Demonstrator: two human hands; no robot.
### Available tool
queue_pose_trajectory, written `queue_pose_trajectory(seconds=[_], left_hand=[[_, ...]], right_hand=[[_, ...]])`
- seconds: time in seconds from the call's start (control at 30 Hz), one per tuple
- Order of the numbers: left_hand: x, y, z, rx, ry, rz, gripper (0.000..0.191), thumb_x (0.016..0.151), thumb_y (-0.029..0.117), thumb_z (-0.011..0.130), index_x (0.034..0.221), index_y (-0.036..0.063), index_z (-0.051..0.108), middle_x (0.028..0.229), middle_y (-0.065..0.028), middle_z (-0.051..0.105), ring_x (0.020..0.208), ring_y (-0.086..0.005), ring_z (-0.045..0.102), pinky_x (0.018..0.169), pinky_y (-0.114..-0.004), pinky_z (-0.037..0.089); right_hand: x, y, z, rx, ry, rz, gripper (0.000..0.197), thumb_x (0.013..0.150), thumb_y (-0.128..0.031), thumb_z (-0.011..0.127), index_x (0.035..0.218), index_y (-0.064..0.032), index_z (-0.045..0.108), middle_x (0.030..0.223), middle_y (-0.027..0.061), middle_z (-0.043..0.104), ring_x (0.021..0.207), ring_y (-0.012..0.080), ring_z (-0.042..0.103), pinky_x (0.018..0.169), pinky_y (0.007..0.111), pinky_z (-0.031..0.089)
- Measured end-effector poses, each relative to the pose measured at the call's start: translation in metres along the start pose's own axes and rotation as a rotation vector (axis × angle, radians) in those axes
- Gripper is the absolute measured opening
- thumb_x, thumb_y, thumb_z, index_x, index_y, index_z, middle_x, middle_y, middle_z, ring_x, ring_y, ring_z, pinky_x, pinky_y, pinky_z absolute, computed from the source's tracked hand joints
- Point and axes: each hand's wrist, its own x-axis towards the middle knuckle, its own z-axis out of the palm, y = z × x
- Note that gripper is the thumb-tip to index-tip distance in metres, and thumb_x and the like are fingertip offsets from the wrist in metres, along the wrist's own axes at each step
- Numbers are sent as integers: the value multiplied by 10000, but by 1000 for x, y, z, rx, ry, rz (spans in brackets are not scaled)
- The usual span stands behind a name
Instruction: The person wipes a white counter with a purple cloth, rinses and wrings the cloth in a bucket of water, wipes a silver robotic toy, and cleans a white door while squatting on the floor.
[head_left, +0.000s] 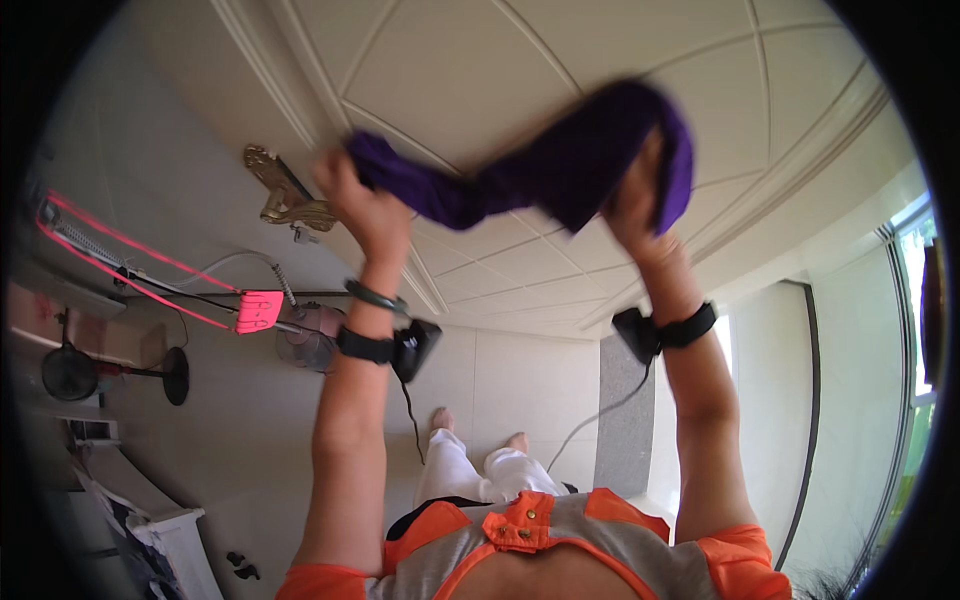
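A purple cloth (525, 169) stretches between my two raised hands in front of a cream panelled door (465, 67). My left hand (364, 199) grips its narrow, bunched end, close to an ornate brass door handle (289, 199). Over at the right, my right hand (637, 195) holds the wider part, with cloth draped over the fingers. Both hands are somewhat blurred, and the cloth partly covers the right fingers. Whether the cloth touches the door, I cannot tell. Each wrist bears a black strap with a device and a cable.
At left stand a garment steamer (307, 337) with a hose and pole, a pink hanger-like piece (259, 311), and a black pedestal fan (71, 371). White furniture (176, 540) is at lower left, with small dark shoes (244, 566) on the tiled floor. A window is at far right.
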Motion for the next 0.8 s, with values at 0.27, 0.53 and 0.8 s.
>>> queue_pose_trajectory(seconds=[0.27,0.53,0.8], left_hand=[[61,57,65,-406,168,506,612,891,456,496,1306,20,391,1331,-141,407,1218,-319,395,1009,-473,264],[-17,27,80,533,-11,1010,610,877,422,488,1354,42,475,1481,-224,294,1351,-396,299,1050,-594,176],[-143,-41,87,277,-222,982,556,898,475,469,1257,63,569,1318,-94,502,1255,-305,456,973,-519,302]], right_hand=[[65,32,-24,-251,284,-61,430,805,-209,626,1167,19,586,1289,213,521,1211,423,460,1061,495,317],[-13,0,42,-248,136,-154,539,782,-254,665,1235,7,533,1313,206,494,1244,404,431,1085,489,284],[-145,-22,102,-205,66,-152,658,759,-299,704,1303,-5,479,1338,198,467,1276,385,401,1109,484,252]])
